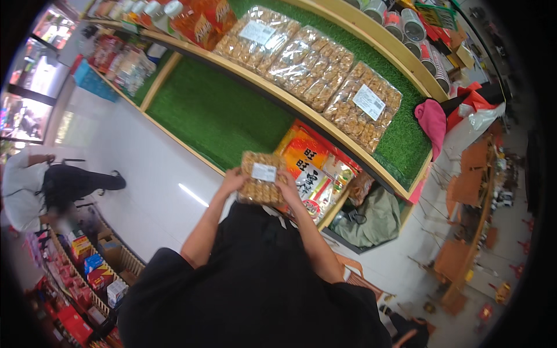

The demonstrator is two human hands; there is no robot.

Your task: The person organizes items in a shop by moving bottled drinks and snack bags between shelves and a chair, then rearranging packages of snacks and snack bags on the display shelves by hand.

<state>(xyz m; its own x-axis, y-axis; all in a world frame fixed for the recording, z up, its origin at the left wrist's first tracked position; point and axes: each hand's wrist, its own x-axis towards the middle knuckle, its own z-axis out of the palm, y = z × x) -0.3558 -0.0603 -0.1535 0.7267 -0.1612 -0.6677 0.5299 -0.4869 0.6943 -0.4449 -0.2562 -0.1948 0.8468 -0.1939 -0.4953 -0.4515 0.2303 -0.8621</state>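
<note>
Between my left hand (234, 179) and my right hand (287, 186) is a clear-wrapped pack of golden-brown snack pieces (263, 187) with a white label. Each hand grips one side of it, close in front of my body. Ahead, similar large snack packs (311, 65) lie side by side on the upper shelf (402, 158), which is lined with artificial grass. Below it is a lower bay (209, 104) with a green lining. Red, yellow and white snack bags (315, 174) lie in that bay, just beyond my right hand.
Bottles of orange drink (196, 26) stand at the shelf's upper left. A grey-green cloth bag (370, 222) sits in the right end compartment. Behind me on the left are shelves of boxed goods (93, 269). A person (56, 187) is at far left; wooden tables and stools (465, 191) are right.
</note>
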